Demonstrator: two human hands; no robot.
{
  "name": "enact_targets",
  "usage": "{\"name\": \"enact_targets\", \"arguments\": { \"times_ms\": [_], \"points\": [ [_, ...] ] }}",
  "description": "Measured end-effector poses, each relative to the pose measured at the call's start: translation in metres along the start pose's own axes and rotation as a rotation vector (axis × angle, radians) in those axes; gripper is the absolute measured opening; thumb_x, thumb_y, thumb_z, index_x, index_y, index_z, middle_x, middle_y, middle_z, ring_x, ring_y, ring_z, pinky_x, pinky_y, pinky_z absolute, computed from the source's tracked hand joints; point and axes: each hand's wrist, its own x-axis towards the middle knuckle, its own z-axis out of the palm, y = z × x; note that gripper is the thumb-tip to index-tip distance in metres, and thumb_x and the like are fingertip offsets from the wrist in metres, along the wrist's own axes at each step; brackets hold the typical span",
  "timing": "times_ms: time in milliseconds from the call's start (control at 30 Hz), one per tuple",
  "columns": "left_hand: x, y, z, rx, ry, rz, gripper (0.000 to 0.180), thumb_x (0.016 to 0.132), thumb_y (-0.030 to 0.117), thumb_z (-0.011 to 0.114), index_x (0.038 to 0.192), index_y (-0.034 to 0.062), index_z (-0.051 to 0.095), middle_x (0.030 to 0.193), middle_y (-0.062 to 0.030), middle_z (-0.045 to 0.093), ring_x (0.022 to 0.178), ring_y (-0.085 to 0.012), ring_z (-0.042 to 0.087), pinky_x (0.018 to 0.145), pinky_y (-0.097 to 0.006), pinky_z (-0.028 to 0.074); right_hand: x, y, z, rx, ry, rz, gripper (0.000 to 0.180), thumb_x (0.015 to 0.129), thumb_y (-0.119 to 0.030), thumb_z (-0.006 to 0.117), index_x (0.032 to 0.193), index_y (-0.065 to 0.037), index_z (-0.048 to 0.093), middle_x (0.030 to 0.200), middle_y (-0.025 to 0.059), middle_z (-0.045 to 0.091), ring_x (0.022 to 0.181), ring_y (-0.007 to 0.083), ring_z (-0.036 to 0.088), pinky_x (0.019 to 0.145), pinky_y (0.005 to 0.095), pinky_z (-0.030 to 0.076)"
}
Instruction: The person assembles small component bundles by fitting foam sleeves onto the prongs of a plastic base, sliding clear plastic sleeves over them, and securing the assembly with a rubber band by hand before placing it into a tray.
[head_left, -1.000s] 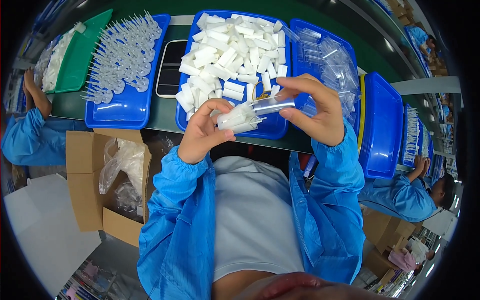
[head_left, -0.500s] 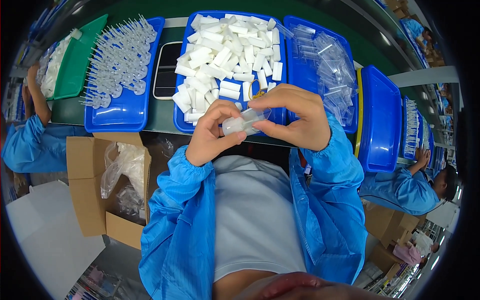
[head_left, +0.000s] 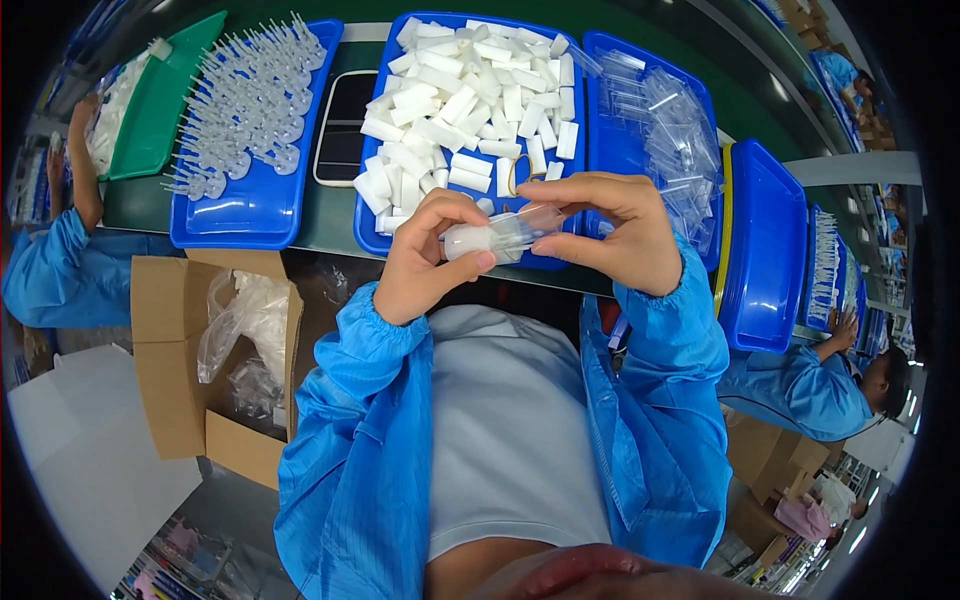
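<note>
In front of my chest, over the near edge of the middle tray, both hands work on one small assembly. My left hand (head_left: 430,255) is closed, thumb and fingers pinching a whitish translucent round-ended plastic piece (head_left: 466,241). My right hand (head_left: 625,228) pinches a clear plastic tube (head_left: 540,220) between thumb and fingers. The tube lies in line with the whitish piece, and thin stem-like parts show between them. How far one sits inside the other I cannot tell. Just beyond the hands, a blue tray (head_left: 364,212) holds a heap of white foam-like blocks (head_left: 440,90) and a yellowish band (head_left: 513,176).
At left, a blue tray (head_left: 235,228) carries many clear stemmed pieces (head_left: 250,110); a green tray (head_left: 165,110) stands beyond. At right are a tray of clear tubes (head_left: 680,130) and stacked blue trays (head_left: 762,250). A cardboard box (head_left: 165,350) stands at lower left. Co-workers (head_left: 60,270) sit either side.
My right hand has shifted right, away from my left, with the clear tube. More of the tube and the stems now shows between the hands. My left hand keeps its pinch.
</note>
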Motion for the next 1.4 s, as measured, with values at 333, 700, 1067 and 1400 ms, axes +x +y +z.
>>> {"name": "enact_targets", "arguments": {
  "times_ms": [333,700,1067,1400],
  "points": [
    [-0.001,-0.002,-0.001,-0.019,0.034,-0.010,0.029,0.077,-0.003,0.070,0.102,0.0024,0.057,0.106,-0.0071,0.047,0.085,-0.0141,0.056,0.056,-0.021,0.051,-0.001,-0.003,-0.008,-0.038,-0.036,0.082,0.032,0.070,-0.004,0.078,0.101,-0.003,0.069,0.091,0.0114,0.069,0.081,0.0166,0.067,0.074,0.0261,0.053],
    [0.002,0.000,0.000,0.003,0.017,-0.056,0.031,0.076,-0.005,0.068,0.105,-0.0002,0.057,0.111,-0.0083,0.047,0.103,-0.0190,0.055,0.067,-0.026,0.059,-0.002,0.004,-0.006,0.021,-0.025,0.093,0.030,0.073,-0.004,0.077,0.102,-0.002,0.069,0.087,0.0106,0.069,0.078,0.0140,0.066,0.070,0.0242,0.053],
    [-0.001,-0.003,-0.001,-0.045,0.055,-0.018,0.020,0.080,-0.001,0.067,0.099,0.0029,0.060,0.108,-0.0090,0.050,0.098,-0.0167,0.056,0.061,-0.025,0.059,-0.008,0.009,-0.001,0.063,0.023,0.034,0.031,0.072,-0.003,0.077,0.101,-0.002,0.069,0.092,0.0123,0.070,0.082,0.0174,0.068,0.073,0.0258,0.054],
    [0.004,0.010,-0.002,0.178,0.049,-0.081,0.014,0.082,0.002,0.067,0.094,0.0034,0.060,0.103,-0.0058,0.052,0.093,-0.0144,0.058,0.057,-0.021,0.055,-0.015,0.017,0.011,-0.034,0.059,-0.083,0.028,0.071,-0.003,0.077,0.098,-0.003,0.069,0.092,0.0115,0.070,0.080,0.0201,0.068,0.072,0.0288,0.055]
  ]
}}
